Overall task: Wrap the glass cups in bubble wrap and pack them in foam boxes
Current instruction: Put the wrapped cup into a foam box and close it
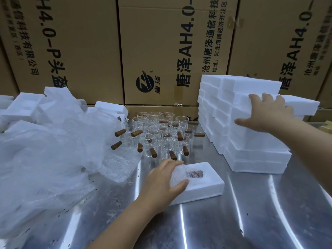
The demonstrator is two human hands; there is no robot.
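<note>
An open white foam box [206, 184] lies on the steel table near the middle. A bubble-wrapped glass cup [181, 174] with a brown wooden handle sits in its hollow. My left hand [162, 184] holds the wrapped cup from the left, thumb and fingers curled round it. My right hand [265, 112] reaches to the stack of foam pieces [233, 126] at the right and grips a foam piece near the top, fingers over its upper edge and thumb on its front. Several bare glass cups [158, 135] with wooden handles stand behind the box.
Loose bubble wrap sheets [122, 164] and a heap of clear plastic film [45, 151] cover the left side, with more foam pieces [23, 106] behind. Large cardboard cartons [161, 51] form a wall at the back. The steel table [233, 221] is bare in front.
</note>
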